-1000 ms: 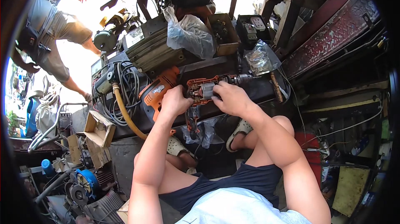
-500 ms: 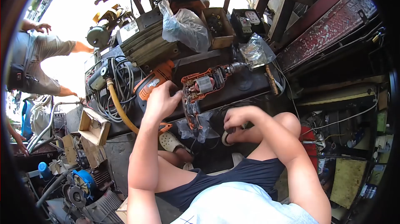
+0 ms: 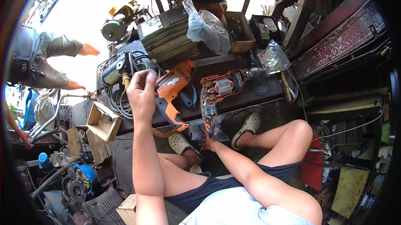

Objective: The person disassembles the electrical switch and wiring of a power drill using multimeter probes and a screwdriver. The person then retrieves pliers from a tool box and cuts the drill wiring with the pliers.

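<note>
Opened drill (image 3: 218, 92): lies on its side on the dark table (image 3: 261, 93), its insides facing up; the handle reaches past the table's near edge towards the person.
Motor core (image 3: 224, 85): sits bare in the middle of the opened drill; metal and windings, so I judge it the dense part, and the windings easy to nick.
Chuck (image 3: 254, 72): at the far right end of the opened drill; smooth metal, stiff, perhaps slippery if greasy.
Orange casing (image 3: 175, 85): just left of the opened drill, apart from it; it looks like stiff plastic, probably lighter than the drill with its motor.
Left hand (image 3: 142, 97): raised left of the opened drill, beyond the orange casing and in front of the cables (image 3: 109, 93); fingers bent in towards the thumb; I cannot tell whether anything is pinched there.
Right hand (image 3: 208, 142): low at the handle end of the opened drill, in shadow; it seems to meet the handle's tip; I cannot tell whether the fingers close on it.
Where to hold: I would take the opened drill under its orange shell and by the handle, keeping it level; loose parts could spill if it tips, and the windings are better left untouched.
Screwdriver (image 3: 286, 87): right of the opened drill, beyond the chuck.
</note>
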Motion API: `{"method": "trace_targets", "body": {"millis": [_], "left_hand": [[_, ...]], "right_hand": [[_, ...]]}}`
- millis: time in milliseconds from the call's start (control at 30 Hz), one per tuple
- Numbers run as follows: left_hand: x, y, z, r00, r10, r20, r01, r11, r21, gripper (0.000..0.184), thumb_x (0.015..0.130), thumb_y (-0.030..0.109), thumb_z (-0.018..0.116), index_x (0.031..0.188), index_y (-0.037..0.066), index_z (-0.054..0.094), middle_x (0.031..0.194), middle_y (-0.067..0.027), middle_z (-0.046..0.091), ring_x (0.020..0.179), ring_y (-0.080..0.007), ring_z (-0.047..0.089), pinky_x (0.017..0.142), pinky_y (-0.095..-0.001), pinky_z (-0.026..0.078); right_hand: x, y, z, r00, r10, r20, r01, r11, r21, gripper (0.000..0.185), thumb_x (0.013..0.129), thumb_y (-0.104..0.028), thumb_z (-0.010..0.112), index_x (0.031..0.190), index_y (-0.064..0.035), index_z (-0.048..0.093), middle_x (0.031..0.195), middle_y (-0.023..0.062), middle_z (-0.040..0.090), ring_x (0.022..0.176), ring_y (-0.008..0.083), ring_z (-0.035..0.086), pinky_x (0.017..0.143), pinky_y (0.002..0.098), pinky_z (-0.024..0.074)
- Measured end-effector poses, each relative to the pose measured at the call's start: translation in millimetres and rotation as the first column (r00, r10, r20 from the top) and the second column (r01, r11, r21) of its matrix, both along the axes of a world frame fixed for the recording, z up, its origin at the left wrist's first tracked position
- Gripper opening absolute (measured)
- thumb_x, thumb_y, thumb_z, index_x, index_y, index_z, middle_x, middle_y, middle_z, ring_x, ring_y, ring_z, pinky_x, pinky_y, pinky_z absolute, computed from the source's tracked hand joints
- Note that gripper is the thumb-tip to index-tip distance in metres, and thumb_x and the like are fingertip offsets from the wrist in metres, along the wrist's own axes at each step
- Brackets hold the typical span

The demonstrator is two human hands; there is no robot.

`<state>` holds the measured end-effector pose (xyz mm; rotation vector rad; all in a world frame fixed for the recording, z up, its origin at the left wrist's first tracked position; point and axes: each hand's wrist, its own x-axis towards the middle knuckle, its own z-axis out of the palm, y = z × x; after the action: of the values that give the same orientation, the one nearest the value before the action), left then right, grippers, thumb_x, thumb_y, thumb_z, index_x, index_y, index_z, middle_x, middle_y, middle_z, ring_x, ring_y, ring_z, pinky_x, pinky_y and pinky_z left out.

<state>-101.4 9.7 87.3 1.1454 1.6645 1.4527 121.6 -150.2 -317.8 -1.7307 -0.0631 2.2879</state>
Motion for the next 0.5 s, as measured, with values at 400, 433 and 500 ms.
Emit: {"method": "trace_targets", "body": {"millis": [400, 433, 500], "left_hand": [[-48.9, -11.6, 19.1, 0.875, 0.356, 0.328, -0.454, 0.839, 0.299, 0.018, 0.107, 0.022, 0.059, 0.097, 0.008, 0.063, 0.073, 0.0022, 0.059, 0.057, -0.0047, 0.049, 0.051, -0.0204, 0.039], [-42.0, -13.4, 17.9, 0.912, 0.321, 0.256, -0.388, 0.877, 0.285, 0.017, 0.106, 0.022, 0.061, 0.099, 0.007, 0.065, 0.073, 0.0026, 0.059, 0.059, -0.0052, 0.049, 0.052, -0.0213, 0.039], [-27.6, -13.6, 12.2, 0.974, 0.213, 0.07, -0.223, 0.954, 0.198, 0.016, 0.104, 0.022, 0.065, 0.105, 0.006, 0.069, 0.079, 0.0003, 0.064, 0.065, -0.0047, 0.055, 0.057, -0.0212, 0.043]], "right_hand": [[51.1, 83.6, -4.2, 0.864, -0.456, -0.214, 0.457, 0.888, -0.051, 0.018, 0.1, -0.024, 0.056, 0.101, -0.0109, 0.067, 0.092, 0.007, 0.072, 0.074, 0.0258, 0.067, 0.062, 0.0467, 0.0526], [54.8, 78.6, 1.9, 0.896, -0.401, -0.189, 0.404, 0.914, -0.025, 0.016, 0.1, -0.022, 0.056, 0.101, -0.0107, 0.067, 0.092, 0.0074, 0.072, 0.074, 0.026, 0.067, 0.062, 0.0462, 0.0531], [55.2, 76.4, 47.3, 0.975, -0.215, -0.062, 0.217, 0.976, 0.019, 0.012, 0.097, -0.019, 0.059, 0.101, -0.0115, 0.068, 0.091, 0.0071, 0.071, 0.076, 0.0246, 0.068, 0.063, 0.0445, 0.0547]]}}
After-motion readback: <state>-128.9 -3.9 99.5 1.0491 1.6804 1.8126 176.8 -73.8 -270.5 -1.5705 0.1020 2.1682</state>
